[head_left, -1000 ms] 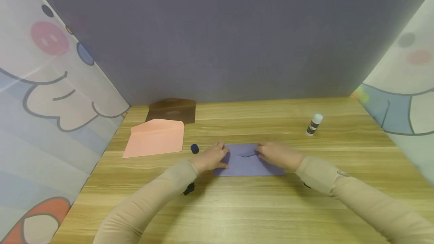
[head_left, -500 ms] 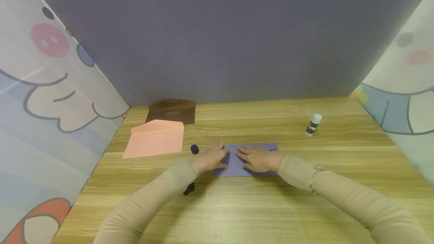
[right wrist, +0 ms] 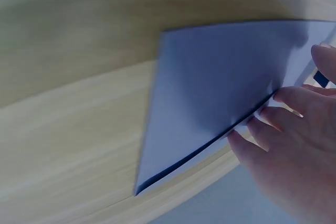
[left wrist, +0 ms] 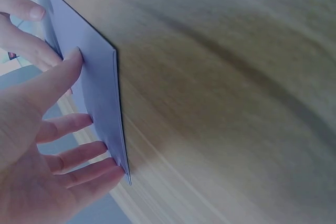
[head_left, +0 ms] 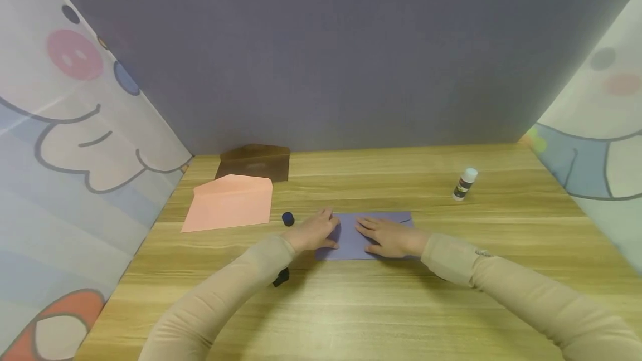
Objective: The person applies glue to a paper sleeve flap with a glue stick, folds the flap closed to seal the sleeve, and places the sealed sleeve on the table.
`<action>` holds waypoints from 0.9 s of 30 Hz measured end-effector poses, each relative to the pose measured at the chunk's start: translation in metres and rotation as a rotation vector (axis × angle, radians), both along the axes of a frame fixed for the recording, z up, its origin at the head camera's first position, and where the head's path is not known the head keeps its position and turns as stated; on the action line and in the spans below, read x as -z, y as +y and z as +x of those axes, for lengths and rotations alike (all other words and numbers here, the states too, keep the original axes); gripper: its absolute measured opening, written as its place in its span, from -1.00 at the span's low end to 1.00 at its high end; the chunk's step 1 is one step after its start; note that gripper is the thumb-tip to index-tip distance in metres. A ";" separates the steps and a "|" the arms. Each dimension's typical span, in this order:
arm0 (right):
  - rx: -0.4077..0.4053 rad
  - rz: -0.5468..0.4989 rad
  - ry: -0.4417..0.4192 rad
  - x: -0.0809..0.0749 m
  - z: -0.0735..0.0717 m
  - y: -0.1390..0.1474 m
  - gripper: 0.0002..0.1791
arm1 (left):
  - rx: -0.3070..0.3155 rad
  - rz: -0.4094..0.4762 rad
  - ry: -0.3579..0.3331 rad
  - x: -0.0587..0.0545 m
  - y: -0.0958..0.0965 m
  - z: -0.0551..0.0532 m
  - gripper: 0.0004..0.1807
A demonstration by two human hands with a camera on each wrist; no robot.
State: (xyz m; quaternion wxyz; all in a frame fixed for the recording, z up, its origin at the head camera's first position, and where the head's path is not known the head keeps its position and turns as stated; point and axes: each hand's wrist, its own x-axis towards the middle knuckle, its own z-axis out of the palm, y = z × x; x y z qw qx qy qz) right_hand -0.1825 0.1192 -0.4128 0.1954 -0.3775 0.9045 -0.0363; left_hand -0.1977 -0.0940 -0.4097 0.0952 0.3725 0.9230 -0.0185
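A purple envelope (head_left: pixel 349 241) lies flat on the wooden table, its long sides running left to right. My left hand (head_left: pixel 312 233) rests its fingertips and thumb on the envelope's left end, fingers spread. Over the middle and right of it my right hand (head_left: pixel 388 237) lies palm down, fingers extended leftward. The flap (head_left: pixel 393 216) is folded down along the far side, with a thin gap under its edge at the right end. In the right wrist view, the right fingertips touch the flap along that edge. The left wrist view shows the near left corner of the envelope (left wrist: pixel 100 87) beside the thumb.
A peach envelope (head_left: pixel 228 208) with its flap up lies at the left, a dark brown envelope (head_left: pixel 261 167) partly behind it. Near the left hand is a small dark blue cap (head_left: pixel 288 219). A glue stick (head_left: pixel 465 184) stands at the back right. A grey panel (head_left: pixel 351 60) borders the far edge.
My right hand has moved left from the flap's right part onto the envelope's middle, then slid slightly back right. The flap now lies lower. My left hand has stayed in place.
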 end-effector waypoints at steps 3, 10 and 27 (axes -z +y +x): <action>-0.004 -0.007 0.012 0.000 0.002 0.004 -0.34 | 0.000 -0.005 0.001 -0.001 -0.001 0.000 -0.37; 0.016 -0.051 0.009 0.000 0.004 0.015 -0.35 | 0.013 -0.011 0.008 -0.001 -0.002 0.001 -0.37; 0.058 -0.125 0.013 -0.002 0.001 0.053 -0.33 | 0.008 0.018 -0.014 0.001 -0.004 0.001 -0.39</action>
